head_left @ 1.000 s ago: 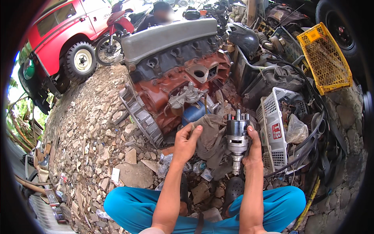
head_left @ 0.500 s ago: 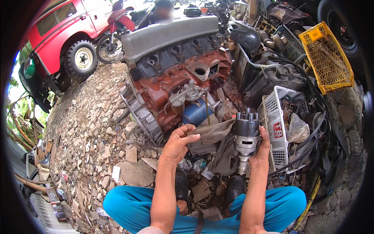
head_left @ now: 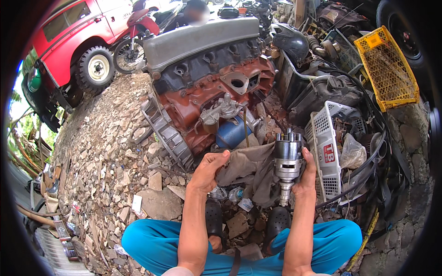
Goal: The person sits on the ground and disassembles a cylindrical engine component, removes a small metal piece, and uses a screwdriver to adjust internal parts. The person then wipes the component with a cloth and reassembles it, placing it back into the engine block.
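Note:
Upright in my right hand (head_left: 305,175) is an ignition distributor (head_left: 288,158), with a black cap on top, a silver metal body and a narrow shaft pointing down. My thumb lies along its right side. My left hand (head_left: 208,171) has its thumb pointing up and grips one end of a grey-brown rag (head_left: 248,165); its other fingers are partly hidden. The cloth stretches across to the distributor, and its lower part hangs below. Just beyond my hands stands an engine block (head_left: 202,94), reddish-brown with a grey valve cover and a blue oil filter (head_left: 232,132).
White plastic crate (head_left: 329,170) with parts stands right of my right hand. A yellow crate (head_left: 386,69) and a black helmet (head_left: 290,43) lie farther back. Broken stones (head_left: 110,152) cover the ground at left. A red vehicle (head_left: 73,41), motorcycle (head_left: 130,53) and another person (head_left: 193,14) are behind.
My left thumb has turned more upright and the rag sags lower beside it. The distributor has shifted slightly left and its cap now catches more light.

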The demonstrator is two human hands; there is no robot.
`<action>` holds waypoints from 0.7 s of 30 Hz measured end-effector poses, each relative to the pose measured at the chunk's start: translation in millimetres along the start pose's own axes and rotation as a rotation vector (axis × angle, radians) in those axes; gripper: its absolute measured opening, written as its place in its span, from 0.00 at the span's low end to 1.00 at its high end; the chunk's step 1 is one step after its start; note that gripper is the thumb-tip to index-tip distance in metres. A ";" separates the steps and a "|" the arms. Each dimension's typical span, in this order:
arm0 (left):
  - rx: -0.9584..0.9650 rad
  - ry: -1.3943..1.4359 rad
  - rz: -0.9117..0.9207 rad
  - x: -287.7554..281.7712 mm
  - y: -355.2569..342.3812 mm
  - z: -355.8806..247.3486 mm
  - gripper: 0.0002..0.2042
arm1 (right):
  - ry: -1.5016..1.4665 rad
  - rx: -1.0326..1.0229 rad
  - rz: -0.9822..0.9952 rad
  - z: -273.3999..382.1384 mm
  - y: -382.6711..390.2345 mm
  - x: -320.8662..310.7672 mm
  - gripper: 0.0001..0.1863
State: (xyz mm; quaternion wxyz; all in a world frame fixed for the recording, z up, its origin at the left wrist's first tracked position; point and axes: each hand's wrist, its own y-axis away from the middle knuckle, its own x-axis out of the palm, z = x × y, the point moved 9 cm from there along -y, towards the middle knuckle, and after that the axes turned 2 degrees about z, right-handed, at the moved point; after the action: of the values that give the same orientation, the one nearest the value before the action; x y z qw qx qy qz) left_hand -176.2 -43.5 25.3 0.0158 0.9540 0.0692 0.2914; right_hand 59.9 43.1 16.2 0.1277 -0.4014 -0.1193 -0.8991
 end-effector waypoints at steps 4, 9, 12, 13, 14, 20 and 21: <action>-0.153 -0.134 0.107 29.7 8.9 7.7 0.15 | -0.002 0.060 0.040 -8.8 2.3 9.0 0.22; 0.820 -0.997 0.185 110.1 32.1 -25.4 0.15 | 0.018 0.162 0.062 -31.7 2.2 17.8 0.23; 0.813 -1.185 0.178 128.4 26.7 13.7 0.26 | 0.020 0.104 0.032 -32.9 5.3 24.2 0.23; 0.782 -1.258 0.169 129.8 22.9 26.7 0.31 | 0.071 0.064 0.022 -34.3 2.2 22.3 0.24; 0.748 -1.229 0.141 127.1 18.2 27.5 0.34 | 0.123 0.024 0.009 -35.3 0.1 23.1 0.26; 0.664 -1.125 0.053 102.5 6.4 22.8 0.45 | 0.349 -0.071 -0.014 -50.5 7.6 25.6 0.32; 0.676 -1.118 0.108 105.5 8.3 25.7 0.45 | 0.321 -0.058 -0.023 -51.2 5.2 22.4 0.29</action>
State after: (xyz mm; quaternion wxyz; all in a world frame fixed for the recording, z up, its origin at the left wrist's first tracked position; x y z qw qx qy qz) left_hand -74.3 -36.6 63.0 -0.2658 0.9163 0.0902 -0.2857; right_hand 11.8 19.0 0.4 0.1231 -0.2548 -0.0759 -0.9561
